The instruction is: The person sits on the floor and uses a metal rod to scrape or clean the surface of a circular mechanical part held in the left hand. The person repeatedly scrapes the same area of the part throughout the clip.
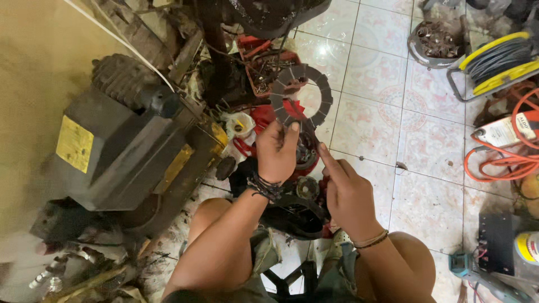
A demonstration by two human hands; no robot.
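My left hand (277, 151) holds up a flat dark grey ring (320, 90) with segmented pads, gripping it at its lower edge between thumb and fingers. My right hand (349, 193) sits just right of it, its index finger stretched toward the ring's lower edge, where a thin dark tool or rod seems to lie; I cannot tell if it is gripped. Below both hands lies a red and black machine part (306, 188) with a round metal hub, between my bare knees.
A big dark compressor-like machine (129, 146) with a yellow label stands at left. A red tray of small parts (264, 64) lies behind the ring. On the tiled floor at right: a yellow cable reel (497, 59), orange cord (499, 163), a bowl of metal parts (435, 42).
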